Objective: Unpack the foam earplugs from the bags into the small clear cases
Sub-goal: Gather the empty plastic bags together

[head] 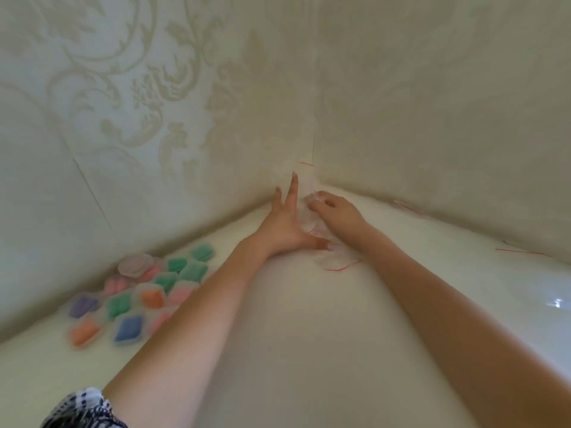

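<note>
Far in the corner of the white table (293, 350), both hands reach into a heap of clear bags (312, 225) with thin red seal lines. Left hand (285, 225): fingers straight and spread, palm toward the heap, thumb low against the plastic. Right hand (336, 211): fingers curled down onto the top of the heap; whether they pinch a bag or merely rest on it cannot be told through the blur. No earplugs are discernible inside these bags.

Suggested technique for the step in hand, separating one bag from the heap: steady the pile with the flat left hand, lift a single bag by its red-lined edge with the right, and bring it near before opening, so loose foam does not scatter.

At left, beside the patterned wall (123, 118), lies a cluster of filled cases (145, 291). Approximate count by colour, the blur permitting: five green, two orange, three or four pink, one purple, one blue, one pale. Bags in the heap cannot be counted.
</note>
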Demonstrator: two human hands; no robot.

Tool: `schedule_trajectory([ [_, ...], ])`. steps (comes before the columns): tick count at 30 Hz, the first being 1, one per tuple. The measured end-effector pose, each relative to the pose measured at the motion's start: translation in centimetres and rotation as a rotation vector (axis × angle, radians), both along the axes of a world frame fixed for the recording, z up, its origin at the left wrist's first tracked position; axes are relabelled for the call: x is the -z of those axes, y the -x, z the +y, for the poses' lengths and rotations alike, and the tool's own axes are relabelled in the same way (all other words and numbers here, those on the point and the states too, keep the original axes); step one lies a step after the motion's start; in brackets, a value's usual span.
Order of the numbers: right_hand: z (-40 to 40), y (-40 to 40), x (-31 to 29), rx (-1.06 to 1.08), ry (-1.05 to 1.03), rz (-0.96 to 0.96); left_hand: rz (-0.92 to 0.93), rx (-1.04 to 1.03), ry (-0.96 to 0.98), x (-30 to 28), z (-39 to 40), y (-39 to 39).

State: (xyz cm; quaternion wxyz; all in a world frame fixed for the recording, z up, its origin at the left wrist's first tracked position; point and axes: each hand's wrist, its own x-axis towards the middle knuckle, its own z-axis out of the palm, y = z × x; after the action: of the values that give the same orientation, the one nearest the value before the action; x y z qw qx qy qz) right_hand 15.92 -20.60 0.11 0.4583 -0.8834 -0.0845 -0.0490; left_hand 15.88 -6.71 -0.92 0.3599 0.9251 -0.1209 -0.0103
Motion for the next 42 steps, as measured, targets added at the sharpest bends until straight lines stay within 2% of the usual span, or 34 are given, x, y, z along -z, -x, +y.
schedule_trajectory([
  [3,1.1,1.2,-0.9,-0.131,-0.406,0.209,-0.167,-0.07,0.067,0.5,-0.6,-0.4],
  [5,1.1,1.4,-1.4,-0.109,-0.554,0.256,-0.309,-0.108,0.091,0.3,-0.6,-0.6],
  [8,0.8,1.0,-2.1,0.114,-0.578,0.082,-0.342,-0.106,0.15,-0.4,-0.7,0.0],
  [11,-0.1,0.1,-1.9,0.28,-0.582,-0.11,-0.244,-0.127,0.226,-0.5,-0.4,0.7],
  [13,-0.8,-1.0,-0.8,0.322,-0.431,-0.206,-0.098,-0.067,0.286,-0.7,0.2,1.3],
  [16,-1.6,-3.1,1.0,0.324,-0.182,-0.195,0.032,0.054,0.271,-0.9,0.6,1.9],
  [19,-1.4,-5.1,0.9,0.271,0.103,-0.103,-0.049,0.014,0.184,-0.5,0.8,1.9],
  [22,-0.5,-6.0,0.2,0.086,0.286,0.013,-0.083,-0.098,-0.019,0.6,1.2,0.5],
  [25,0.6,-6.2,-0.3,-0.081,0.54,0.033,-0.081,-0.179,-0.119,1.3,1.2,-0.7],
  [26,0.9,-5.9,-0.4,-0.102,0.538,0.014,-0.085,-0.199,-0.127,1.3,1.2,-0.7],
  [27,1.1,-5.8,-0.2,-0.097,0.437,0.002,-0.089,-0.222,-0.11,1.2,1.2,-0.5],
  [30,1.2,-4.8,-0.2,-0.05,-0.038,0.006,-0.107,-0.261,0.002,1.2,1.3,-0.6],
  [34,0.6,-1.3,-0.9,-0.135,-0.346,0.118,-0.202,-0.132,-0.127,1.1,0.8,-1.3],
  [36,0.4,0.7,-1.3,-0.188,-0.549,0.185,-0.195,-0.094,-0.051,0.7,0.0,-0.6],
  [38,-0.1,1.2,-1.1,-0.098,-0.572,0.143,-0.173,-0.103,0.023,0.3,-0.8,0.8],
  [42,-1.7,2.2,-0.4,0.148,-0.454,-0.043,-0.133,-0.145,0.222,0.2,-2.4,3.3],
])
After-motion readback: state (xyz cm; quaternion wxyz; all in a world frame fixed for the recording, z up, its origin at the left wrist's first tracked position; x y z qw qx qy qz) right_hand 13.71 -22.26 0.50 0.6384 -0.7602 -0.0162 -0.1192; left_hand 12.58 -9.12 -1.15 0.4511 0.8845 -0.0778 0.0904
